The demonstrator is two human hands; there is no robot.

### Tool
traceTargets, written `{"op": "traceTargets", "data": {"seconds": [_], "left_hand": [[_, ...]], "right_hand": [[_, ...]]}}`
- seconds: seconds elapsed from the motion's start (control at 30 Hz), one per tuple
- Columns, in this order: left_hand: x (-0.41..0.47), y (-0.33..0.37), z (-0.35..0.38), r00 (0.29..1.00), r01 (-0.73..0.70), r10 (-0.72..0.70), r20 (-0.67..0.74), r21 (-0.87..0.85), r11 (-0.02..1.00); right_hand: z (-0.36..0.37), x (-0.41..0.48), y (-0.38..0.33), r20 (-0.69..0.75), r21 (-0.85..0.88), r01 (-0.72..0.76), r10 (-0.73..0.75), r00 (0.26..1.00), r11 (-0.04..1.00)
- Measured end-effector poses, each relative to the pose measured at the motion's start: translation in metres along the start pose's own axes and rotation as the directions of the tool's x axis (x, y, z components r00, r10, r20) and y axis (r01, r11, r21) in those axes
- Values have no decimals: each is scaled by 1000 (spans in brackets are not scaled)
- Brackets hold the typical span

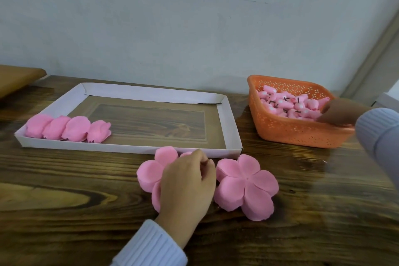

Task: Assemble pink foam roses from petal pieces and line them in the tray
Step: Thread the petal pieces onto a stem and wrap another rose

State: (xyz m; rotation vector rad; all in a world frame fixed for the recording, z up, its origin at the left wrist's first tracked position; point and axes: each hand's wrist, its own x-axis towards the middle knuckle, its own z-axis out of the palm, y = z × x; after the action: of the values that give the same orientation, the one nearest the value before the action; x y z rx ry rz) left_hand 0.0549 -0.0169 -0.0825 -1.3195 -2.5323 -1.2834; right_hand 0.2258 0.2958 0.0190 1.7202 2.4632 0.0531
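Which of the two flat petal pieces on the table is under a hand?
The left piece; the left hand rests on it. The right piece beside it lies uncovered.

One head-worn wide-angle view looks forward and down across the desk (54, 179) toward the pale wall (172, 17) behind it. It sits close: the left hand (185, 183) fills the lower centre, and the right hand (341, 114) shows slightly blurred at the right edge. The desk's far edge slopes lower rightward.
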Motion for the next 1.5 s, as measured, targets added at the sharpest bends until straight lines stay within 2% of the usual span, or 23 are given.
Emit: {"op": "traceTargets", "data": {"seconds": [0.07,0.17,0.2,0.27,0.3,0.33,0.37,0.4,0.43,0.47,0.5,0.57,0.67,0.9,1.3,1.5], "left_hand": [[0,2,-2,1000,-9,9,4,20,1000],[0,4,-6,998,-62,62,-5,74,995],[-1,6,-7,994,-107,110,-17,115,987],[-5,12,-9,972,-215,228,-50,188,958],[-7,15,-9,957,-264,283,-62,216,940],[-10,17,-8,943,-301,325,-66,239,923],[-11,18,-6,934,-326,352,-59,258,909],[-13,20,-5,933,-332,357,-41,281,900],[-14,20,-3,936,-328,350,-17,314,891],[-14,21,-3,944,-313,331,10,347,884],[-14,21,-3,950,-299,310,34,375,877],[-15,21,-3,959,-279,274,72,411,868],[-16,20,-3,967,-253,237,93,447,858],[-19,23,-4,964,-265,254,82,406,875],[-26,25,-1,946,-313,315,72,448,837],[-29,26,-3,899,-425,428,88,402,811]], "right_hand": [[-7,2,2,-51,-38,-43,41,998,998],[-28,1,5,-303,-157,-112,60,951,981],[-35,-1,5,-404,-108,-89,38,914,990],[-45,-22,-4,-599,179,80,44,800,981],[-47,-40,-14,-658,303,197,56,751,933],[-47,-59,-26,-674,400,299,57,737,866],[-43,-80,-41,-651,511,385,53,757,769],[-37,-101,-58,-584,648,435,42,811,625],[-27,-121,-76,-483,778,429,1,875,458],[-16,-138,-91,-392,859,388,-59,918,335],[-3,-152,-105,-325,895,344,-115,939,284],[24,-173,-127,-258,920,288,-141,956,264],[59,-189,-141,-250,950,256,-56,967,180],[90,-176,-136,-297,928,271,67,953,257],[94,-171,-127,-387,874,348,53,920,340],[95,-172,-126,-411,850,363,49,911,381]]}}
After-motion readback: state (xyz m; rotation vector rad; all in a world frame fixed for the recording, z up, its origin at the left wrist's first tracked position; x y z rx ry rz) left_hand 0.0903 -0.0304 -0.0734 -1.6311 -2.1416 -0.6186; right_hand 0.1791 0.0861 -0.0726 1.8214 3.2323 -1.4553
